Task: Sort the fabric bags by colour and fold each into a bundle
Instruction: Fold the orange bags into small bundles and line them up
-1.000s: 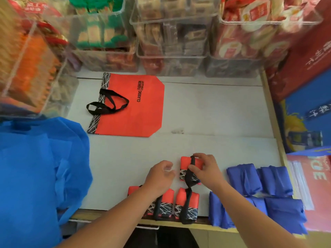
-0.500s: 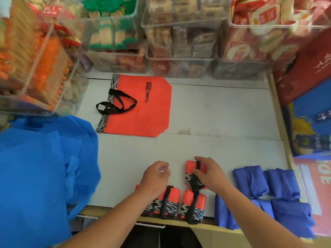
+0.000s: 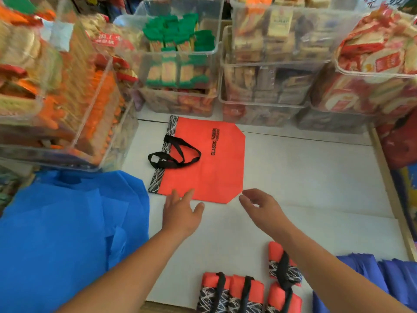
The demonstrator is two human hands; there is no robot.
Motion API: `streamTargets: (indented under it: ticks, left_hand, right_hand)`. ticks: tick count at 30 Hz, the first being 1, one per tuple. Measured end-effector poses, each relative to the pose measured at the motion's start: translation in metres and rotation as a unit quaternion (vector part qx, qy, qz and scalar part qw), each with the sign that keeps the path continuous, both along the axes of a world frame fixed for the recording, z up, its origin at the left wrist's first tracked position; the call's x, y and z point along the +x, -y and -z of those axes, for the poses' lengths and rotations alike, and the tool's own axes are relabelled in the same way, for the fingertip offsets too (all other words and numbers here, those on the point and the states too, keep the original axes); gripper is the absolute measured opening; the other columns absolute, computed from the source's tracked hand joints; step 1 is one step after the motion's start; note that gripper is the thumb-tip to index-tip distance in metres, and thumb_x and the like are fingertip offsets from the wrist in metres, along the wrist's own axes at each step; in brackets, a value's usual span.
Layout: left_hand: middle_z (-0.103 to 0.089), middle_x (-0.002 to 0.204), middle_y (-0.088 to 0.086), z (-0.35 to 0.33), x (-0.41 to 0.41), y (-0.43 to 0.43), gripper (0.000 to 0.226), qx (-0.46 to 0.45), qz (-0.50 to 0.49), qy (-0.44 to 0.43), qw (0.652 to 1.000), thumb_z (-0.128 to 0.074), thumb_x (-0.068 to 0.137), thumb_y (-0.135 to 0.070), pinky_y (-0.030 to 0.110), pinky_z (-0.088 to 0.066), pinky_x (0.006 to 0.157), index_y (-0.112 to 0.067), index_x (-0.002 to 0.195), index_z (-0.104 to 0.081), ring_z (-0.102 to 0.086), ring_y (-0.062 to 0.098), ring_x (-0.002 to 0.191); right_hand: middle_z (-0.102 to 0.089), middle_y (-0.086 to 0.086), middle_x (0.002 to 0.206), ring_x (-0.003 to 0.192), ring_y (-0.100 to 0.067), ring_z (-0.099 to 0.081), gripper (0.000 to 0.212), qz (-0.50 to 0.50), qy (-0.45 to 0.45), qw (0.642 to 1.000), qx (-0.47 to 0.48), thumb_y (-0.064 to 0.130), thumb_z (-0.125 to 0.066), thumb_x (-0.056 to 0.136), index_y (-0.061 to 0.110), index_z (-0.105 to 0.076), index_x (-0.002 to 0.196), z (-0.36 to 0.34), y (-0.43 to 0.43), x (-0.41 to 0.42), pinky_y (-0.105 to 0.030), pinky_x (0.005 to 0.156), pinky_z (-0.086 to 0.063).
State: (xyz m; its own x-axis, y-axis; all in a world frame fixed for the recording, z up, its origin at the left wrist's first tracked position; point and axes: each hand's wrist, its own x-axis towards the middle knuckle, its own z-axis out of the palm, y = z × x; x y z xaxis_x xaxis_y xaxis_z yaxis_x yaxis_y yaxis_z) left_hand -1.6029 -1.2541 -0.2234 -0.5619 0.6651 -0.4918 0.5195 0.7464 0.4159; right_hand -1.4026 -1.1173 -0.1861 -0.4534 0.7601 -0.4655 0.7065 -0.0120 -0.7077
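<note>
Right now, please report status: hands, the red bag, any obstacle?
Left hand open, fingertips at near edge of flat red bag. Right hand open beside its near corner. Bag unfolded, handles on top. Nothing between hands and bag.

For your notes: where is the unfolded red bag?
Head view, centre: the red bag lies flat on the white table, just beyond the left hand and right hand.

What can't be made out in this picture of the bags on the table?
Head view only:
- Orange bundles: bottom edge cuts them, the right forearm covers one; count unsure.
- Dark blue bundles: cut by right and bottom edges.
- Blue fabric heap: number of bags unclear; runs off the left edge.
- Flat orange bag: small print too small to read.
- Snack bins: labels blurred.
</note>
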Motion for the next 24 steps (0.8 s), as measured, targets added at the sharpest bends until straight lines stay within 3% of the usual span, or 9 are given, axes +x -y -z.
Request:
streamTargets:
  ticks: [4, 8, 12, 14, 16, 18, 20, 22, 24]
  left_hand:
    - [0.002, 0.168, 0.029, 0.027, -0.036, 0.000, 0.065, -0.099, 0.085, -0.044, 0.990, -0.029, 0.102, -0.066, 0.053, -0.007, 0.127, -0.042, 0.162, -0.016, 0.010, 0.041, 0.157]
    - [0.013, 0.167, 0.028, 0.040, -0.037, 0.012, 0.068, -0.070, 0.108, -0.044, 0.991, -0.029, 0.099, -0.071, 0.048, -0.002, 0.128, -0.042, 0.161, -0.020, 0.021, 0.041, 0.154]
    - [0.008, 0.168, 0.028, 0.043, -0.048, 0.020, 0.092, -0.052, 0.151, -0.069, 0.985, -0.006, 0.078, -0.084, 0.047, -0.002, 0.128, -0.045, 0.160, -0.021, 0.019, 0.041, 0.155]
    - [0.008, 0.169, 0.025, 0.043, -0.054, 0.022, 0.092, -0.032, 0.146, -0.051, 0.987, -0.013, 0.078, -0.088, 0.046, 0.000, 0.128, -0.046, 0.159, -0.027, 0.022, 0.037, 0.155]
    - [0.012, 0.170, 0.019, 0.038, -0.057, 0.021, 0.083, -0.028, 0.128, -0.011, 0.991, -0.031, 0.085, -0.087, 0.044, 0.001, 0.128, -0.044, 0.156, -0.034, 0.025, 0.031, 0.155]
    - [0.009, 0.171, 0.016, 0.028, -0.051, 0.019, 0.091, -0.015, 0.143, -0.007, 0.990, -0.034, 0.082, -0.089, 0.044, 0.000, 0.128, -0.034, 0.154, -0.042, 0.019, 0.028, 0.157]
    - [0.000, 0.173, 0.010, 0.018, -0.029, 0.022, 0.107, 0.025, 0.196, -0.022, 0.980, -0.028, 0.073, -0.093, 0.038, -0.003, 0.127, -0.024, 0.154, -0.041, 0.005, 0.025, 0.159]
    - [-0.009, 0.172, 0.003, 0.015, 0.001, 0.028, 0.109, 0.055, 0.239, -0.018, 0.969, -0.034, 0.074, -0.091, 0.033, -0.004, 0.127, -0.024, 0.159, -0.033, -0.007, 0.023, 0.159]
    - [-0.024, 0.169, 0.004, 0.019, 0.023, 0.034, 0.102, 0.058, 0.239, 0.000, 0.969, -0.046, 0.076, -0.086, 0.038, -0.015, 0.127, -0.027, 0.158, -0.037, -0.022, 0.027, 0.156]
  right_hand:
    - [-0.061, -0.004, 0.140, 0.130, -0.024, -0.056, 0.055, 0.055, 0.031, 0.998, -0.022, 0.045, -0.062, 0.098, 0.016, -0.054, 0.145, 0.028, -0.021, -0.059, -0.043, 0.110, -0.046]
    - [-0.061, -0.007, 0.136, 0.124, -0.029, -0.061, 0.068, 0.160, 0.026, 0.986, -0.028, 0.045, -0.069, 0.090, 0.014, -0.047, 0.147, 0.058, -0.048, -0.084, -0.052, 0.104, -0.051]
    - [-0.063, -0.009, 0.134, 0.118, -0.030, -0.063, 0.066, 0.272, 0.021, 0.962, -0.025, 0.032, -0.074, 0.089, 0.015, -0.045, 0.146, 0.070, -0.072, -0.100, -0.047, 0.104, -0.051]
    - [-0.064, -0.007, 0.133, 0.116, -0.028, -0.063, 0.071, 0.277, 0.006, 0.961, -0.010, 0.023, -0.071, 0.090, 0.019, -0.037, 0.152, 0.067, -0.069, -0.099, -0.042, 0.102, -0.051]
    - [-0.067, 0.002, 0.119, 0.106, -0.023, -0.063, 0.079, 0.208, -0.001, 0.977, 0.048, 0.014, -0.068, 0.091, 0.029, -0.030, 0.158, 0.057, -0.055, -0.092, -0.032, 0.092, -0.048]
    - [-0.066, 0.009, 0.105, 0.094, -0.016, -0.061, 0.062, 0.147, 0.003, 0.985, 0.089, 0.010, -0.066, 0.092, 0.028, -0.050, 0.149, 0.039, -0.035, -0.082, -0.022, 0.083, -0.042]
    - [-0.070, 0.009, 0.101, 0.098, -0.016, -0.067, 0.033, 0.149, 0.000, 0.985, 0.087, 0.015, -0.066, 0.093, 0.021, -0.071, 0.125, 0.029, -0.017, -0.066, -0.021, 0.084, -0.044]
    - [-0.076, 0.010, 0.093, 0.094, -0.017, -0.072, 0.017, 0.177, -0.027, 0.984, 0.028, 0.025, -0.065, 0.093, 0.023, -0.077, 0.105, 0.024, 0.006, -0.046, -0.037, 0.087, -0.056]
    - [-0.078, 0.002, 0.095, 0.088, -0.016, -0.074, 0.018, 0.182, -0.038, 0.981, -0.060, 0.026, -0.064, 0.095, 0.019, -0.076, 0.108, 0.016, 0.029, -0.025, -0.048, 0.086, -0.061]
